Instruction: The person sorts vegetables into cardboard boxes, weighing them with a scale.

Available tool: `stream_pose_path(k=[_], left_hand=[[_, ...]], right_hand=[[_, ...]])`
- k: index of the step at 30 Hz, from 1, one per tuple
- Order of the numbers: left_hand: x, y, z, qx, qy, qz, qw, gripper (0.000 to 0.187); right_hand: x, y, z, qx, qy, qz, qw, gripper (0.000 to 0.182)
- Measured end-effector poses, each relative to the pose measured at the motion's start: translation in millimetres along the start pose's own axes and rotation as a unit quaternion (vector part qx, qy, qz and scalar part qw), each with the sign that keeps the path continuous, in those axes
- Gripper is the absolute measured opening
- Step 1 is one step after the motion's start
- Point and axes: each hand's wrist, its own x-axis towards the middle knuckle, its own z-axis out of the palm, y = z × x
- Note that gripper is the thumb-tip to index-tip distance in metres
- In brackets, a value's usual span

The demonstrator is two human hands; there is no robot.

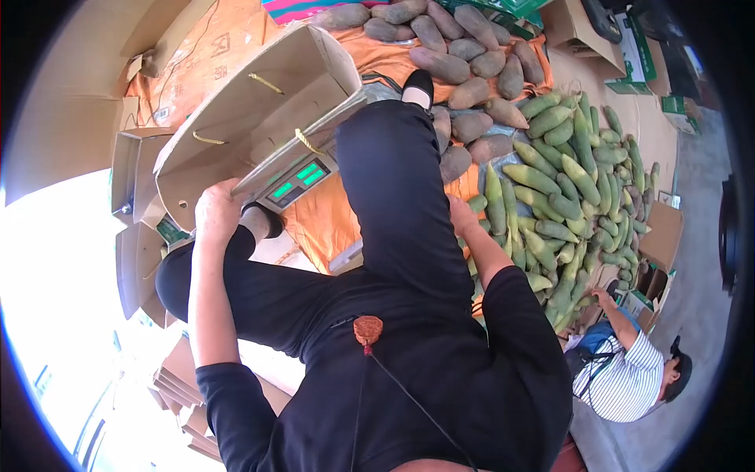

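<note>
Black clothing of mine fills the lower frame. At centre left, my left hand [216,206] has its fingers curled over the rim of the cardboard box [236,118], which sits tilted on the scale [303,175]. My right hand [462,214] rests at the corn pile [566,189]; I cannot tell its finger state. Risk: the box could slide off the scale. Orange sheeting [322,220] covers the ground; sweet potatoes [456,55] lie at upper centre, and another person [629,370] crouches at lower right.
</note>
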Motion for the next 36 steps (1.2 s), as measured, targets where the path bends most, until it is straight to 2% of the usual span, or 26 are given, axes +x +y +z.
stream_pose_path(k=[2, 3, 5, 6, 8, 9, 12, 15, 19, 23, 26, 28, 29, 31, 32, 33, 35, 36], left_hand=[[-2, -2, -2, 0.009, 0.026, 0.02, 0.999, 0.019], [-1, 5, 16, -0.024, 0.006, 0.019, 1.0, 0.019], [-2, 3, 3, -0.01, -0.001, 0.013, 1.0, 0.017], [-1, -1, -1, 0.001, 0.014, 0.028, 1.0, 0.017], [-1, -2, 3, 0.001, 0.016, 0.026, 1.0, 0.018], [-1, -3, 3, 0.008, 0.011, 0.033, 0.999, 0.018], [-1, -7, 4, 0.022, 0.024, 0.038, 0.999, 0.021], [-1, -10, 4, 0.018, 0.029, 0.048, 0.998, 0.023], [-2, -10, 3, 0.044, 0.016, 0.047, 0.998, 0.025], [-3, -7, -1, 0.047, 0.01, 0.044, 0.998, 0.026], [-2, -10, 3, 0.049, 0.012, 0.046, 0.998, 0.028], [-3, -10, 4, 0.049, 0.01, 0.045, 0.998, 0.03], [-3, -12, 4, 0.055, 0.006, 0.047, 0.997, 0.033], [-4, -15, 5, 0.071, 0.002, 0.052, 0.996, 0.035], [-3, -15, 5, 0.09, -0.005, 0.064, 0.994, 0.038], [-3, -14, 4, 0.09, -0.005, 0.066, 0.994, 0.038], [-4, -9, 0, 0.064, 0.0, 0.054, 0.996, 0.04], [-4, -8, -1, 0.064, -0.001, 0.056, 0.996, 0.04]], right_hand=[[6, -5, 0, -0.083, -0.045, 0.036, 0.995, 0.074], [-23, 23, -16, -0.11, -0.054, 0.061, 0.991, 0.074], [-24, 13, -11, -0.275, -0.039, 0.015, 0.961, 0.061], [-19, 7, -12, -0.277, -0.033, 0.004, 0.96, 0.061], [-18, 6, -19, -0.365, -0.029, -0.014, 0.93, 0.046], [-19, 5, -21, -0.369, -0.025, -0.022, 0.929, 0.046], [-23, 5, -27, -0.425, -0.03, -0.068, 0.902, 0.028], [-26, 6, -26, -0.476, -0.012, -0.102, 0.874, 0.027], [-29, 10, -37, -0.472, -0.017, -0.161, 0.866, 0.026], [-37, -4, -57, -0.484, -0.049, -0.142, 0.862, 0.024], [-41, 10, -52, -0.459, -0.056, -0.144, 0.875, 0.024], [-35, 23, -31, -0.444, 0.046, -0.135, 0.884, 0.024], [-32, 26, -28, -0.448, 0.047, -0.139, 0.882, 0.024], [-35, 15, -25, -0.468, 0.01, -0.094, 0.879, 0.025], [-39, 12, -28, -0.517, -0.003, -0.107, 0.849, 0.025], [-39, 11, -29, -0.516, -0.003, -0.105, 0.85, 0.025], [-33, 9, -37, -0.468, -0.047, -0.016, 0.882, 0.025], [-33, 19, -45, -0.471, -0.056, -0.024, 0.88, 0.025]])
